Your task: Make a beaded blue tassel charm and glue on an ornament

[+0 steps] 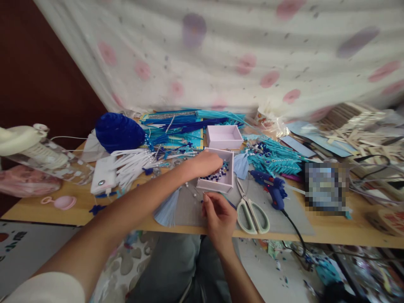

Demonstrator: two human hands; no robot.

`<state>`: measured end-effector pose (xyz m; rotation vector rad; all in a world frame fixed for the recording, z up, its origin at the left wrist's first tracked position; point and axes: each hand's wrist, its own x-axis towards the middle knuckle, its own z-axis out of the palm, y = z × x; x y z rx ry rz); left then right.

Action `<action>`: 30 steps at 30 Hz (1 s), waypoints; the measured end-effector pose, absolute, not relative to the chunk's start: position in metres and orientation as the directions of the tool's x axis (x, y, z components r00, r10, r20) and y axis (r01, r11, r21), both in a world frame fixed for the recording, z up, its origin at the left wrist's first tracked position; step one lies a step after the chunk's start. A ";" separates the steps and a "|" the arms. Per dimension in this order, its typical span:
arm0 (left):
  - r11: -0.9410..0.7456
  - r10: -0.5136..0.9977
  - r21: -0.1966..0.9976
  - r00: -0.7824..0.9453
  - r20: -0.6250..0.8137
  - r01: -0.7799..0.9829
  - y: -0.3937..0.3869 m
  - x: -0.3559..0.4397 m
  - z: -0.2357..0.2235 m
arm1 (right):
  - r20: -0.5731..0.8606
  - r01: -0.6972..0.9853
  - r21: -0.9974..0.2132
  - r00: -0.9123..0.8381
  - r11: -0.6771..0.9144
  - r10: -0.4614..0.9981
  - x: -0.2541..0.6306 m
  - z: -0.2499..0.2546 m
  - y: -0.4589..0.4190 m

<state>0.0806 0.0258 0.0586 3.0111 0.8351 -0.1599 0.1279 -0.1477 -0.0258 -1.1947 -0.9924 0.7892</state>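
My left hand reaches over the near pale pink box, its curled fingers down among dark blue and light beads. Those fingertips are partly hidden, so I cannot see what they hold. Just in front of the box, my right hand is closed in a pinch near a fine strand with small beads; whatever is between the fingers is too small to make out. A light blue tassel lies left of my right hand. Scissors with pale green handles lie just to its right.
A second pink box stands behind. To the right are a blue glue gun with a black cord and turquoise fuzzy stems. At left are white stems, a white power bank and a blue fuzzy bundle.
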 end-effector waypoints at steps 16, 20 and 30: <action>-0.889 0.439 0.181 0.895 0.077 0.421 0.031 0.062 0.066 | 0.209 0.003 -0.975 0.372 0.224 0.904 0.127 -0.026 -0.146; -0.883 0.459 0.121 0.888 0.013 0.454 0.029 0.065 0.061 | 0.218 0.033 -0.975 0.363 0.221 0.906 0.126 -0.025 -0.146; -0.841 0.510 0.240 0.859 0.053 0.484 0.033 0.066 0.055 | 0.201 0.016 -0.977 0.380 0.211 0.903 0.127 -0.026 -0.146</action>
